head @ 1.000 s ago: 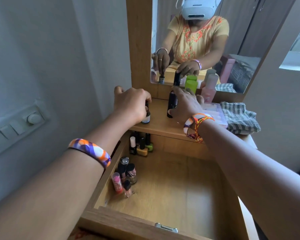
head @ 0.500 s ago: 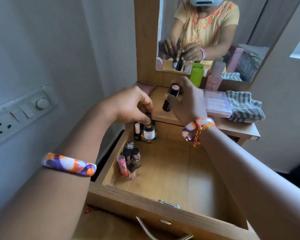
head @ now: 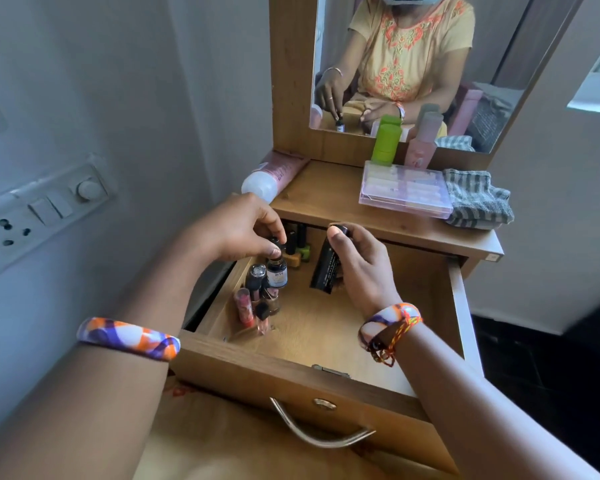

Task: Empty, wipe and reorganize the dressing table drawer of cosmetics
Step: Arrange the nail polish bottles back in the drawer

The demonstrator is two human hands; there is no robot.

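The wooden drawer [head: 291,372] is pulled open below the dressing table top [head: 329,199]. Several nail polish and cosmetic bottles [head: 257,299] stand along the drawer's left side. My left hand [head: 243,226] pinches the cap of a small dark bottle [head: 277,273] and holds it upright just over that cluster. My right hand [head: 357,261] grips a black tube [head: 324,268], tilted, above the drawer's middle, thumb on its top end.
On the table top lie a clear pink organizer box [head: 406,194], a striped grey cloth [head: 475,199], a green bottle [head: 386,142], a pink bottle [head: 420,147] and a pink tube [head: 274,174] on its side. A mirror [head: 413,64] stands behind. A switch panel [head: 45,209] is on the left wall.
Both hands came down from the table top into the drawer, each carrying its item. The small bottle now hangs over the left cluster and the black tube over the drawer's middle.
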